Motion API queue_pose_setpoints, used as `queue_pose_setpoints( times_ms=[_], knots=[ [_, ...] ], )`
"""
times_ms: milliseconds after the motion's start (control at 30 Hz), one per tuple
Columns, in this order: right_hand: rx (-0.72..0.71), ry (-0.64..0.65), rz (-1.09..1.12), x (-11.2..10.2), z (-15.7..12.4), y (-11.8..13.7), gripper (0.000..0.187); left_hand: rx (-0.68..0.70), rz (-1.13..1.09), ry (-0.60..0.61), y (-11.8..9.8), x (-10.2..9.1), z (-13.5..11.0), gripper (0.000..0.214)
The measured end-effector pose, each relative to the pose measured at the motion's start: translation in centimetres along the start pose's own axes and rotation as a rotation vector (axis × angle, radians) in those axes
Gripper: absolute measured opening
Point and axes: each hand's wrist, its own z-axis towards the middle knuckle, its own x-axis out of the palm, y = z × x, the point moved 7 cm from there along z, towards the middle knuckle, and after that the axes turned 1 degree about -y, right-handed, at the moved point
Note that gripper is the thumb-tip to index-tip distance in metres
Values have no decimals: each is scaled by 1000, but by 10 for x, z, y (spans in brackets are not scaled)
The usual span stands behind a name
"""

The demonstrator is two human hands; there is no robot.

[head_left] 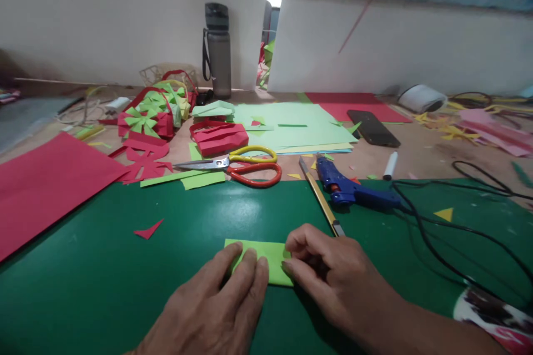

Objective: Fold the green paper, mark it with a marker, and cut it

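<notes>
Both hands on a light-green paper strip, long axis left to right

The light-green paper strip (266, 258) lies flat on the dark green cutting mat (187, 216), near the front edge of the bench (416, 150). Its long axis runs left-right across the view. The left hand (220, 299) comes from below, grip spread flat, fingers pressing the strip's left half. The right hand (333, 272) sits at the right end, grip pressed together, thumb and forefinger pinching that short edge. Both are in contact, and the right is the only one gripping. The near edge and the middle of the strip are hidden under fingers, so folds or layers are hard to make out. A craft knife (320, 197) lies just behind the right hand, apart from the strip
</notes>
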Motion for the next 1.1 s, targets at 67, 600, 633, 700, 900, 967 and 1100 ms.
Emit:
queue_pose_setpoints(
  times_ms=[67, 600, 633, 700, 900, 967, 1100],
  knots=[
    [28, 7, 29, 0, 1, -2, 12, -40, -8, 63, 2, 5, 0, 70],
    [159, 169, 87, -4, 4, -6, 24, -164, -65, -11, 4, 14, 11, 72],
    [168, 196, 83, -5, 3, -8, 22, -160, -56, -67, 4, 12, 10, 74],
    [139, 214, 8, -10, 1, -9, 13, -154, -49, -106, 3, 14, 8, 74],
    [-327, 58, -540, -7, -16, 14, 40, -168, -89, 16, 3, 16, 11, 74],
    [-438, 17, -687, 1, -21, 23, 43, -174, -119, 89, 3, 16, 12, 73],
    [-536, -70, -755, 6, -21, 33, 32, -186, -199, 183, 3, 17, 13, 74]
  ],
)
